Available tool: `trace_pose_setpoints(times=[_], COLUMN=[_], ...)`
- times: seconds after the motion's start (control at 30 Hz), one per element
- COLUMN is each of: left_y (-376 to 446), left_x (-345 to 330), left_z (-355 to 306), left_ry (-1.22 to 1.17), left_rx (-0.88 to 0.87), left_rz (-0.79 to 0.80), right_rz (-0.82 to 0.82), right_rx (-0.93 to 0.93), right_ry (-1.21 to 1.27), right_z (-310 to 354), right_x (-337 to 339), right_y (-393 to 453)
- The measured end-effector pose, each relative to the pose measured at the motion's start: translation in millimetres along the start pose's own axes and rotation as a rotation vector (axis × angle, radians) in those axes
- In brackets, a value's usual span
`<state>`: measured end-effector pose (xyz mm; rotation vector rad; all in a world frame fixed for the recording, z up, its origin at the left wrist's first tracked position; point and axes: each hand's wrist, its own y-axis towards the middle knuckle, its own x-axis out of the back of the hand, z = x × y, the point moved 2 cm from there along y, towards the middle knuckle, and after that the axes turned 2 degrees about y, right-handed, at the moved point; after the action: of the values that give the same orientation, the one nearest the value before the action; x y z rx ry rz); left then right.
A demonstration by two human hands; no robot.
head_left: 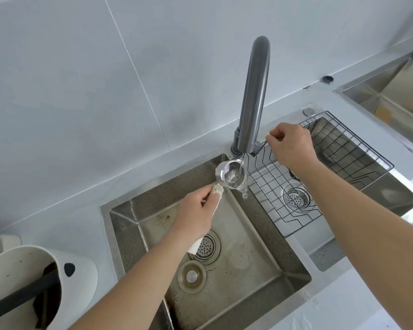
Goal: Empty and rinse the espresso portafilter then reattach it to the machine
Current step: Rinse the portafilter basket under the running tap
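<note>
Pale grey tiled wall [86, 75] with thin grout lines, meeting a light grey countertop [65, 210] along its base. Set into the countertop: a double-bowl stainless steel sink [293, 277]; left bowl with round drain strainer [206, 246] and loose plug [191, 277]; right bowl fitted with a wire rack [343, 167]. Dark grey arched faucet [254, 91] rising behind the divider. A second steel basin [386, 91] at upper right. White bin [34, 282] at lower left. Even, diffuse lighting
</note>
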<state>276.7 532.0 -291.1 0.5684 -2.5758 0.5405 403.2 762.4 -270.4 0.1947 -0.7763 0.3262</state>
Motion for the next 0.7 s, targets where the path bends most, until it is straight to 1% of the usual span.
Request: trace_pose_setpoints(times=[0.27, 0.47, 0.6, 0.7], left_y=[2, -1, 0, -2], left_x=[-5, -11, -17, -21], left_z=[-5, -19, -20, -21], left_ry=[-0.136, -0.193, -0.254, -0.334], left_rx=[0.003, -0.041, -0.035, 0.005], left_rz=[-0.04, -0.041, -0.016, 0.019], right_rz=[-0.007, -0.021, -0.013, -0.013], right_rx=[0.002, 0.007, -0.004, 0.004], right_ry=[-0.006, 0.001, 0.0, 0.001], right_z=[-1, -2, -2, -2], right_x=[-2, -2, -2, -2], right_y=[0, 0, 1, 1])
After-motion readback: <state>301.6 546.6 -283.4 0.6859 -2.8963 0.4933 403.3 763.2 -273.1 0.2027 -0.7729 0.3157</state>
